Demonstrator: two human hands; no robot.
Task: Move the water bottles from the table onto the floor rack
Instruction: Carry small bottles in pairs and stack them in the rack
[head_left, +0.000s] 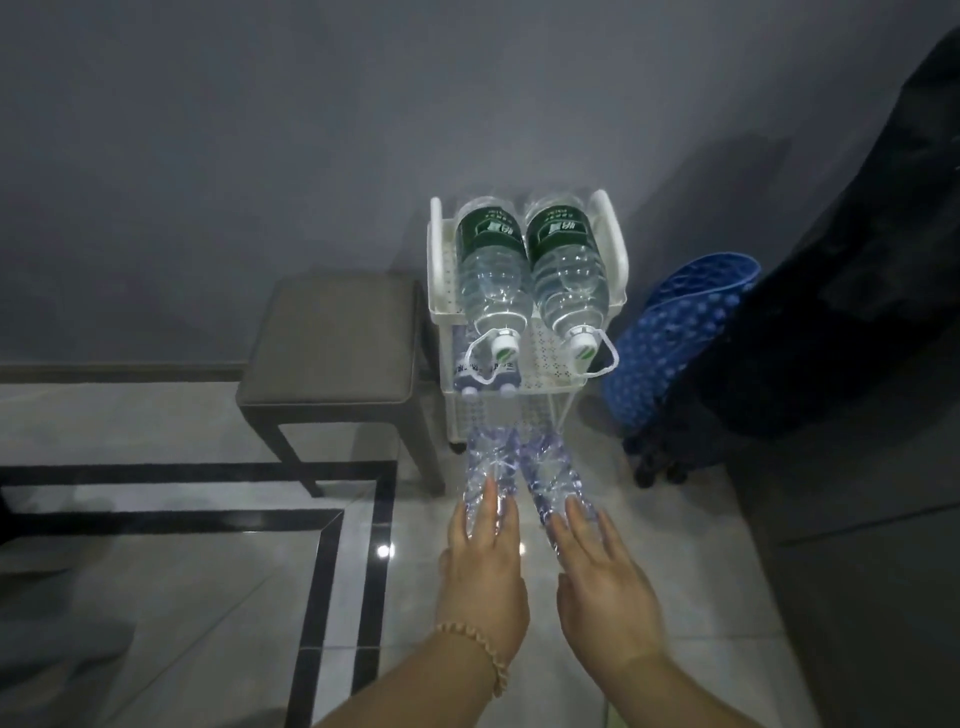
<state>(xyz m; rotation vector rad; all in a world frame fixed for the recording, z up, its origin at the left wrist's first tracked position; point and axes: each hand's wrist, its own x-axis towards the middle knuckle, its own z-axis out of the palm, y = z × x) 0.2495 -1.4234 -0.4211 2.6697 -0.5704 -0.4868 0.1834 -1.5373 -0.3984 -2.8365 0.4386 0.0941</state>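
The left hand (485, 561), a beaded bracelet (488, 657) at its wrist, is wrapped around the base end of a small clear ribbed plastic water bottle (488, 467), fingers stretched along its side. The right hand (602, 577) grips a second small clear bottle (550, 473) the same way. Both bottles point away from the person, their far ends at the lowest shelf of the white perforated plastic floor rack (615, 249) — whether they rest on it cannot be told.

On the rack's top shelf lie two large clear water jugs with green labels, the left jug (491, 260) and the right jug (566, 265) side by side and touching, white caps toward the person, filling the shelf. On the middle shelf two small capped bottles (485, 376) sit at the left; its right part is bare.

A grey padded stool (332, 343) stands just left of the rack, a blue studded mat (675, 343) just right of it against something dark. The rack backs on the wall — only its front is open. Six bottles in all.
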